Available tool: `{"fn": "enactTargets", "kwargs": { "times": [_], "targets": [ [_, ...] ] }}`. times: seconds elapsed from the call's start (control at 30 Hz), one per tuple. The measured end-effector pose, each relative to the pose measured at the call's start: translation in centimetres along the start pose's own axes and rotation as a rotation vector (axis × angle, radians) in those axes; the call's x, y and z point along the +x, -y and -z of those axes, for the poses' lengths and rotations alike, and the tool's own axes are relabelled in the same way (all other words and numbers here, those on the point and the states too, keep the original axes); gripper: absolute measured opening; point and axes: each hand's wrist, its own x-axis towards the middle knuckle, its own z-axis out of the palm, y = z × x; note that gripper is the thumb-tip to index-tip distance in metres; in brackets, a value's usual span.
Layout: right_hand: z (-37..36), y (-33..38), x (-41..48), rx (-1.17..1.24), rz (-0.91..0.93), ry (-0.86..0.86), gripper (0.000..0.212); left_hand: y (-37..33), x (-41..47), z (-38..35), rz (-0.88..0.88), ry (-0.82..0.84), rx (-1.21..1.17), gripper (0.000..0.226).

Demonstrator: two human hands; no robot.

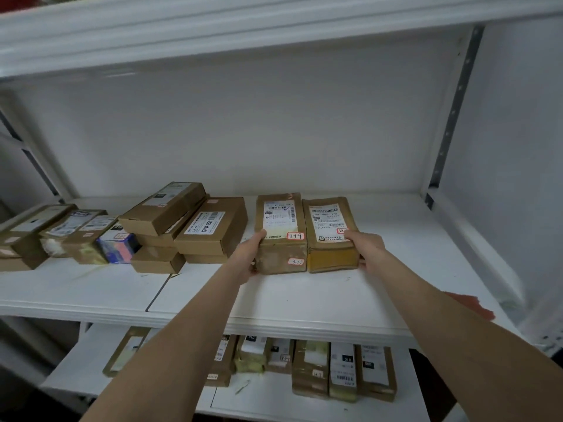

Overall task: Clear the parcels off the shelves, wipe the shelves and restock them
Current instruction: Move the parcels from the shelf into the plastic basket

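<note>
Two brown cardboard parcels stand side by side on the white middle shelf [304, 300]. My left hand [248, 257] grips the near left corner of the left parcel [280, 229], thumb on top beside a red-bordered tag. My right hand [367, 249] grips the near right corner of the right parcel [330, 233], which has yellow tape on its front face. The two parcels touch each other along their long sides.
Several more brown boxes [195, 226] lie stacked to the left, with a blue and pink box [120, 246] among them. The lower shelf [274, 400] holds a row of parcels. A red patch [469, 304] marks the shelf's right front. An upright post [451, 117] bounds the right.
</note>
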Motion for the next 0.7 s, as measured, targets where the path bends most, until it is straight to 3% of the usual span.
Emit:
{"fn": "enactTargets", "kwargs": {
  "times": [0.13,0.3,0.53,0.7],
  "targets": [
    [0.5,1.1,-1.9,0.211,-0.029,0.159,0.016,-1.6,-1.4,2.2,-0.062,0.089,-0.044,0.047],
    [-1.0,1.9,-3.7,0.330,-0.064,0.365,0.021,-2.7,-4.6,5.7,-0.118,0.086,-0.126,0.031],
    [-7.9,2.8,-7.3,0.362,0.011,0.504,0.008,-1.3,-8.3,13.2,-0.248,-0.136,-0.239,0.038],
    [-14.2,3.1,-11.2,0.353,0.105,0.589,0.025,0.7,-11.2,20.2,-0.311,-0.280,-0.270,0.026]
  ]
}}
